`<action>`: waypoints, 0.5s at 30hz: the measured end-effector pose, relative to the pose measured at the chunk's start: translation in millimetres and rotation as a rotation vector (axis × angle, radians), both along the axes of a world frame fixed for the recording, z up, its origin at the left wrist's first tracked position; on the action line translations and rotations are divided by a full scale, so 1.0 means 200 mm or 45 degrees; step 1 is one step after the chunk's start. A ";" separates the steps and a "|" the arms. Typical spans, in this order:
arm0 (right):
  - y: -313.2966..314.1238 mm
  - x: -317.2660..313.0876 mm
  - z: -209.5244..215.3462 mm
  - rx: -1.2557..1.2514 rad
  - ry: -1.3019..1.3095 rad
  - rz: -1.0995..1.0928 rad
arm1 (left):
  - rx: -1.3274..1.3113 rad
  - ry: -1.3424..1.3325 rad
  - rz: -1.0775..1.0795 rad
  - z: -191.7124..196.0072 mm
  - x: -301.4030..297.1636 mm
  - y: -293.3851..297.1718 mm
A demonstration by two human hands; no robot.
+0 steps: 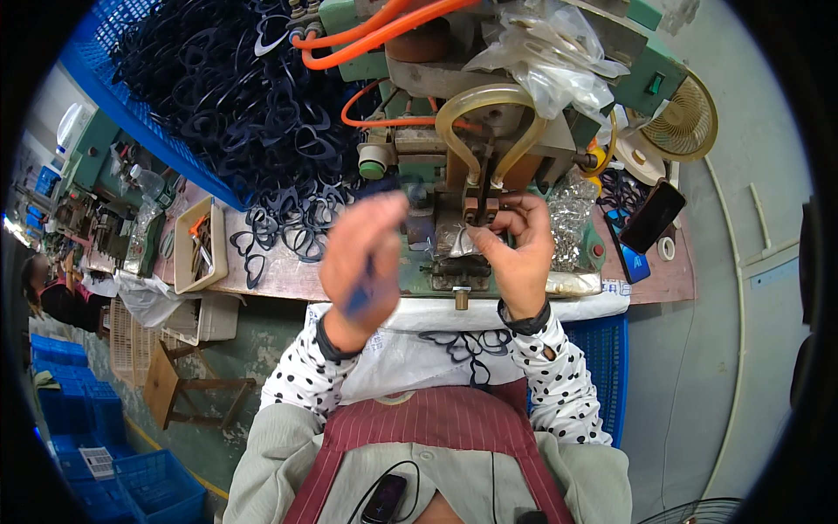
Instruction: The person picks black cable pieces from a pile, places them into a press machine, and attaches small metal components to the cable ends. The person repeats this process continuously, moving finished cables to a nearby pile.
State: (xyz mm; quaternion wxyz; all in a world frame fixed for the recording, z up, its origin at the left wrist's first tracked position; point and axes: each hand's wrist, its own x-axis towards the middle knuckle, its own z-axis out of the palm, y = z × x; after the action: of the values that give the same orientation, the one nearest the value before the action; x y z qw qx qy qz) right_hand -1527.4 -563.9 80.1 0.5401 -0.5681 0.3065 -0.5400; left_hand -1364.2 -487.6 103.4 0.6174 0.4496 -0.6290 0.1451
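My left hand is smeared by motion in front of the bench, left of the machine. Its fingers are curled round a dark blue frame piece, whose outline is too blurred to read. Farther right, my right hand is at the small clamp head of the green bench machine. Thumb and forefinger are bent together beside the clamp; whatever sits between them is too small to make out. Several dark heart-shaped frames lie on the white sheet over my lap.
A blue basket heaped with dark heart-shaped frames stands at the back left; loose ones spill onto the bench. Orange hoses cross the machine. A clear bag of small metal parts, a phone and a fan are on the right.
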 end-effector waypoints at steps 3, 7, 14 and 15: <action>0.00 0.01 -0.02 -0.033 -0.050 -0.028 | 0.194 0.658 -0.312 0.08 0.02 -0.06; 0.01 0.02 -0.02 -0.063 -0.051 -0.080 | -0.003 -0.088 -0.218 -0.03 0.01 -0.02; -0.16 -0.23 -0.04 -0.363 0.403 -0.477 | 0.109 -0.522 -0.623 -0.19 -0.19 0.00; -0.22 -0.31 -0.12 -0.432 0.472 -0.611 | 0.131 -0.547 -0.622 -0.19 -0.19 -0.01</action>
State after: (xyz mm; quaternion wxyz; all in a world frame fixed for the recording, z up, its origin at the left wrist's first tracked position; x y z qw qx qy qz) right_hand -1589.4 -608.0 56.6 0.2306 -0.6500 0.4300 -0.5825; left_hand -1402.6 -490.1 64.5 0.4638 0.2751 -0.8405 0.0524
